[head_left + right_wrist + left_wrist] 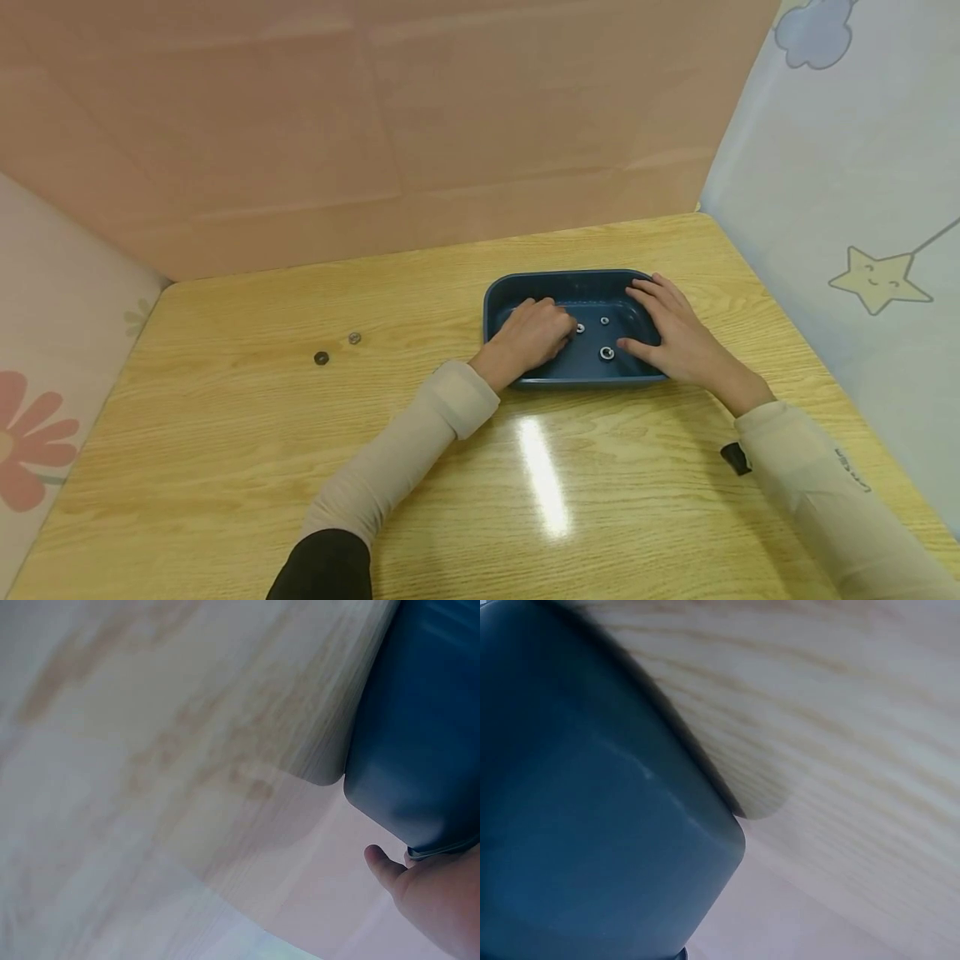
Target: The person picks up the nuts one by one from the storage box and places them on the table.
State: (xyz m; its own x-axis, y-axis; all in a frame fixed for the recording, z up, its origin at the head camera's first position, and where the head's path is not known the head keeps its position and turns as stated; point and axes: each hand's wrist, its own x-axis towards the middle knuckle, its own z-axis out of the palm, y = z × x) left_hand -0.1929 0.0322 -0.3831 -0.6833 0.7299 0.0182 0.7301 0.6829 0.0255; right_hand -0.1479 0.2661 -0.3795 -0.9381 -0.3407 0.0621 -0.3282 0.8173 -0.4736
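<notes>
Left hand is inside the blue tray with its fingers bent downward; their tips are hidden, so I cannot tell whether they pinch anything. Well to the left of this grip, a dark ring and a grey ring lie near each other on the wooden table. Just right of the bent fingers sits a small pale ring, then a second small ring and, nearer the person, a larger ring. Farther right, the right hand lies loosely spread over the tray's right end, its thumb inside, apart from the fingers. Nearer the person, a black object shows beside the right sleeve.
</notes>
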